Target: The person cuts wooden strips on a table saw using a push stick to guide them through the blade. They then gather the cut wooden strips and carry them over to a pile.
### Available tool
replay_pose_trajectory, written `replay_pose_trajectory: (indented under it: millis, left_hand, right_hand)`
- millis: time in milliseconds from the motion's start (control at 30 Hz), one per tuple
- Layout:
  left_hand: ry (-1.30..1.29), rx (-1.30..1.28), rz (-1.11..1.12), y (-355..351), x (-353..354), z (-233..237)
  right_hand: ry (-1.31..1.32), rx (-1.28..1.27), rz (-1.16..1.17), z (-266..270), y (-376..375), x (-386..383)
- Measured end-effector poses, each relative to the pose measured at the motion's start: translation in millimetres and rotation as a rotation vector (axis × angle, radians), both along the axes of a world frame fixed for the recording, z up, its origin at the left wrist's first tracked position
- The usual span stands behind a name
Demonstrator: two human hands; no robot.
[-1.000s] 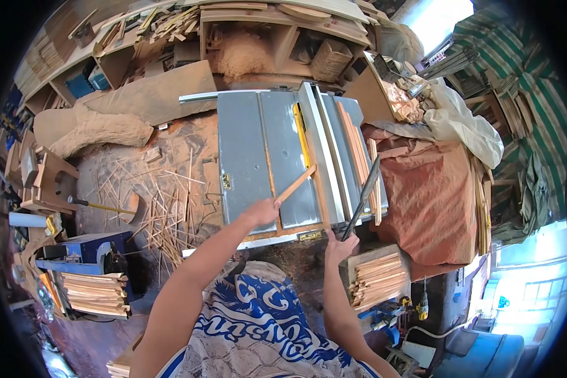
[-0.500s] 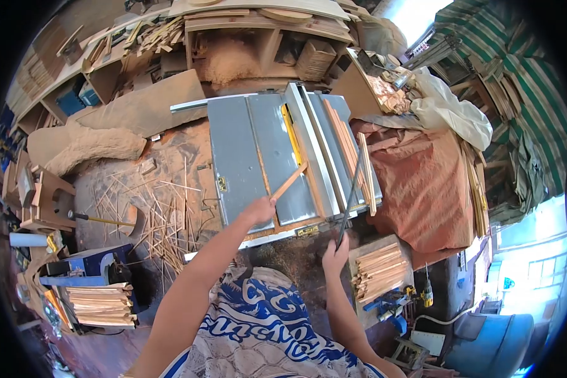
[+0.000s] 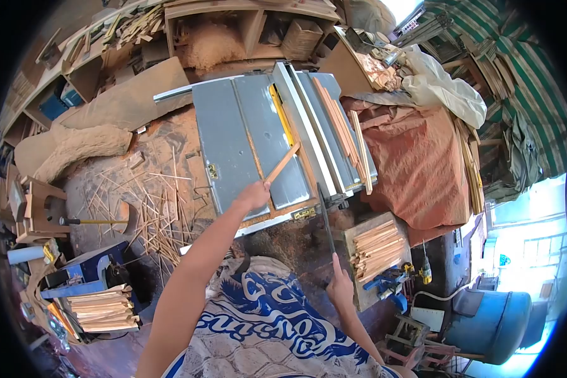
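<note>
In the head view, my left hand (image 3: 255, 194) is closed round the near end of a flat wooden strip (image 3: 282, 164). The strip slants over the grey table saw top (image 3: 223, 138), its far end near the yellow insert (image 3: 281, 114) beside the long metal fence (image 3: 310, 135). My right hand (image 3: 341, 286) grips a thin dark stick (image 3: 327, 227) in front of the saw. That stick points away from me, its far tip at the front edge by the fence. Whether the strip touches the blade cannot be seen.
Reddish wood strips (image 3: 341, 129) lie right of the fence. A stack of cut strips (image 3: 378, 249) stands front right, another stack (image 3: 104, 309) at lower left. Offcuts (image 3: 164, 220) litter the floor on the left. A brown cloth (image 3: 409, 164) covers something at right.
My right hand has drawn the dark stick toward me, and its tip has swung left from over the strips to the saw's front edge. My left hand keeps hold of the strip.
</note>
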State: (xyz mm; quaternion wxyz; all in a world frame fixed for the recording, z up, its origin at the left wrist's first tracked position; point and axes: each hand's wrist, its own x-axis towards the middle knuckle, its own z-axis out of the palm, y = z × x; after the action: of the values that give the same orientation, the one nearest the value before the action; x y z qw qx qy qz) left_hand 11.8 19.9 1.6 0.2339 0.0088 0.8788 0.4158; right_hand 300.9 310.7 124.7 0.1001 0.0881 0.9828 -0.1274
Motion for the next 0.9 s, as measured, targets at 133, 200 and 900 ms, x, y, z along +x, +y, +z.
replay_pose_trajectory:
  millis: [133, 200, 900]
  left_hand:
    - [-0.025, 0.018, 0.012, -1.8, -3.5, 1.9]
    - [-0.055, 0.047, 0.017, -2.8, -6.9, 1.1]
    - [-0.047, 0.007, 0.033, -17.4, -87.2, 24.0]
  right_hand:
    - [0.016, -0.033, -0.015, -6.2, -3.6, -9.3]
    - [0.017, -0.047, -0.014, -8.8, -6.5, -15.0]
    - [0.012, -0.082, -0.044, -20.8, -42.2, -103.3]
